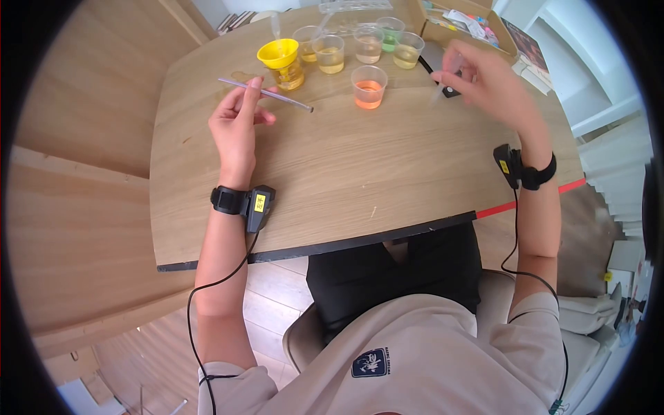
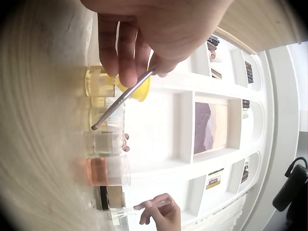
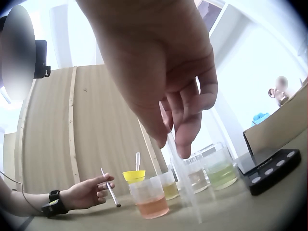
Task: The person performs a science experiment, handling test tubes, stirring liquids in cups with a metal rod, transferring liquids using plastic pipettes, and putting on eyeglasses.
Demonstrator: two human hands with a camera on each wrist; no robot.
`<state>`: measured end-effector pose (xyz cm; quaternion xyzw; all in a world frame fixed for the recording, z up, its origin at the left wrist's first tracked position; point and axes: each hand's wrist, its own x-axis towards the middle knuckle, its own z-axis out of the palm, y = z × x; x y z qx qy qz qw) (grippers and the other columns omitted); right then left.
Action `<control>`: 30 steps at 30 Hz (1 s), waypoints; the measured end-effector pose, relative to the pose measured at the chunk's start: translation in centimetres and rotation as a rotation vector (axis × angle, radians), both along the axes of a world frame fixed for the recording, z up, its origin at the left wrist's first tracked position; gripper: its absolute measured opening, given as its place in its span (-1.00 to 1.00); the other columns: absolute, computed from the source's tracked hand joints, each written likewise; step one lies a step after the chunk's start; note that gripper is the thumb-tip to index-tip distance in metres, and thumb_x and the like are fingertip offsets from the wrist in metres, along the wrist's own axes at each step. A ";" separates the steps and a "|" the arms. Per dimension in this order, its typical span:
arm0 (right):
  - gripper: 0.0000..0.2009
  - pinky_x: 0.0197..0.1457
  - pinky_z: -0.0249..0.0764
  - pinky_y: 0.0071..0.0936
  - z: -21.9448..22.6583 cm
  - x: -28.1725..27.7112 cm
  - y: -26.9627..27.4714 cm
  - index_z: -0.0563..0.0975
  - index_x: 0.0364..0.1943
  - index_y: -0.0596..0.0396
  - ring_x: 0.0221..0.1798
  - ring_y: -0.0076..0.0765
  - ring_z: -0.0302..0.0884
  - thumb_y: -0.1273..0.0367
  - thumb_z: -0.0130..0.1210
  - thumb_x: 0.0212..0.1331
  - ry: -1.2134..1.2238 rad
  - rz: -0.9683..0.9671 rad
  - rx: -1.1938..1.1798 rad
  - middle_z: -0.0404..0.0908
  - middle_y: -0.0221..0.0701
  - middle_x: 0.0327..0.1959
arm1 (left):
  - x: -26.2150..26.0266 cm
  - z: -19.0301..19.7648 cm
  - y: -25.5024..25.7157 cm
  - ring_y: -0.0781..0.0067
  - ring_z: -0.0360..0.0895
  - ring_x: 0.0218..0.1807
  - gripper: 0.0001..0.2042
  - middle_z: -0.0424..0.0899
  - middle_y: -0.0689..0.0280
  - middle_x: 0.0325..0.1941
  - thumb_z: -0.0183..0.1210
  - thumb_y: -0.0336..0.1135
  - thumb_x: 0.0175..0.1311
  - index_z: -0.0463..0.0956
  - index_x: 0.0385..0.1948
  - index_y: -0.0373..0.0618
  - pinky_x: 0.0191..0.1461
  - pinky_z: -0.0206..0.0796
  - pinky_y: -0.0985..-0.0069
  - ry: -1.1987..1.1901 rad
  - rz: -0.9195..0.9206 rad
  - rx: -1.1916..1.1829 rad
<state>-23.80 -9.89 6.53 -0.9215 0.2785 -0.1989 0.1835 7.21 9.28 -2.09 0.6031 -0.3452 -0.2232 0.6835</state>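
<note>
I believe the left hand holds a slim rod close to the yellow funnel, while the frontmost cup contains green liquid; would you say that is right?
Not quite: the frontmost cup contains orange liquid, not green, as the head view shows. The left hand does hold a slim rod close to the yellow funnel.

A cardboard box [image 1: 505, 48] holding packets [image 1: 466, 19] stands on the table [image 1: 311, 173] near white shelving [image 2: 186, 125].

Purplish rod [image 1: 289, 102], yellow funnel [image 1: 280, 62], orange liquid [image 1: 369, 97], wood-grained tabletop [image 1: 346, 159].
</note>
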 end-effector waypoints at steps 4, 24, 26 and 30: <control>-0.79 -0.44 0.29 -0.45 0.2 1.8 -0.7 0.50 -0.26 0.05 -0.55 -0.49 0.40 0.24 0.24 0.31 -0.082 0.035 0.127 0.51 -0.48 -0.55 | -0.1 0.1 0.1 0.66 0.51 -0.54 -0.65 0.78 0.15 -0.14 0.21 -0.13 0.45 0.63 0.00 -0.26 -0.37 0.38 0.68 -0.002 0.007 0.014; -0.80 -0.35 0.37 -0.25 -0.8 -1.5 -1.0 0.40 -0.31 0.05 -0.40 -0.14 0.52 0.34 0.22 0.27 0.089 -0.046 -0.284 0.55 -0.38 -0.51 | 0.1 -0.1 0.0 0.66 0.51 -0.52 -0.61 0.77 0.14 -0.11 0.20 -0.11 0.46 0.59 0.06 -0.30 -0.35 0.38 0.66 -0.018 0.010 0.037; -0.80 -0.35 0.37 -0.25 -0.3 -1.7 -0.9 0.40 -0.31 0.05 -0.40 -0.16 0.53 0.34 0.22 0.27 0.058 -0.025 -0.372 0.56 -0.39 -0.51 | 0.1 0.0 0.0 0.66 0.51 -0.52 -0.61 0.77 0.14 -0.11 0.19 -0.12 0.46 0.59 0.06 -0.30 -0.35 0.39 0.66 -0.018 0.014 0.041; -0.80 -0.35 0.39 -0.25 -0.4 -0.7 -0.2 0.42 -0.32 0.04 -0.43 -0.17 0.53 0.32 0.22 0.27 -0.025 0.017 -0.284 0.56 -0.42 -0.52 | 0.0 -0.1 0.0 0.65 0.51 -0.52 -0.62 0.77 0.13 -0.10 0.19 -0.12 0.46 0.60 0.06 -0.28 -0.36 0.39 0.66 -0.022 0.015 0.044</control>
